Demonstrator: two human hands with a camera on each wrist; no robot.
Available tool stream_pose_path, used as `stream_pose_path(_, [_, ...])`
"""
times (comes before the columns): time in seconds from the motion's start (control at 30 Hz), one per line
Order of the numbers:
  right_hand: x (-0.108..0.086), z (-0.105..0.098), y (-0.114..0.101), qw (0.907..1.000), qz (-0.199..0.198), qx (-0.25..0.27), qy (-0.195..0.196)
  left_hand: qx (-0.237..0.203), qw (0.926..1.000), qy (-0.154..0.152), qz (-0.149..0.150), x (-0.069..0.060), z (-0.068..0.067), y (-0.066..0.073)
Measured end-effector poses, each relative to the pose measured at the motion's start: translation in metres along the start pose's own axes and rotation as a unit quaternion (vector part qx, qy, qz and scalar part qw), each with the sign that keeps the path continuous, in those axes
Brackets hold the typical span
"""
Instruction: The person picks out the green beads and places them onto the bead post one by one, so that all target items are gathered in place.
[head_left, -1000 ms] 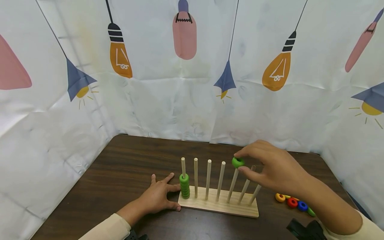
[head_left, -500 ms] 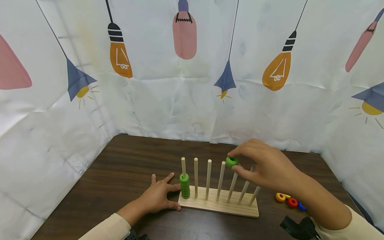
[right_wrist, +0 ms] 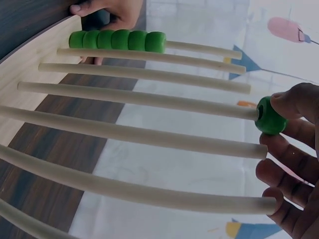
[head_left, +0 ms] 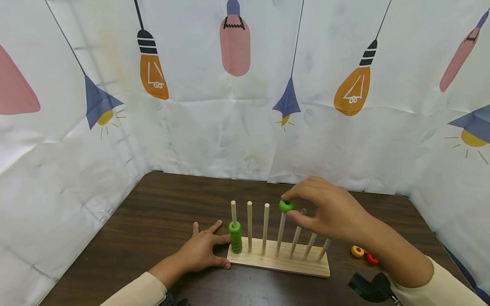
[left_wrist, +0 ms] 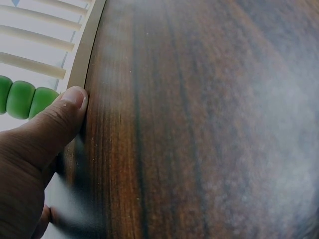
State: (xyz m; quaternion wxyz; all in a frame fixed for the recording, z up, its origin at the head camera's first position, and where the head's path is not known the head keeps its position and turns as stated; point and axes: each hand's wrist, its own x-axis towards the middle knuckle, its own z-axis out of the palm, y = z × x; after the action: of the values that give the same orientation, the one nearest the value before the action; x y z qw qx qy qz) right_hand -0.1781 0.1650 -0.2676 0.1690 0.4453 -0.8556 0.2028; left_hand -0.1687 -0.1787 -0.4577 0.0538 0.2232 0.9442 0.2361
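A wooden peg stand with a row of upright pegs rests on the table. Its leftmost peg bears a stack of several green beads; the other pegs are bare. My left hand lies with fingers spread at the stand's left end, the thumb pressing its front edge. My right hand pinches one green bead between thumb and forefinger. In the head view this bead is at the top of the fourth peg from the left; whether the peg enters its hole cannot be told.
Loose beads lie on the table right of the stand, a yellow-orange one and a red one, partly behind the right forearm. A printed white cloth hangs behind the brown table.
My right hand has moved left with the green bead, from above the fifth peg to the fourth. The forearm now covers more of the loose beads. My left hand has stayed still.
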Motion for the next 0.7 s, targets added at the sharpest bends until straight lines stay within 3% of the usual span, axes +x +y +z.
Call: stream_pose_path(0.7, [0.015,0.011,-0.006,1.0000,-0.005,0.004,-0.006,-0.013,0.9999,-0.005,-0.001,-0.001,-0.002,0.002])
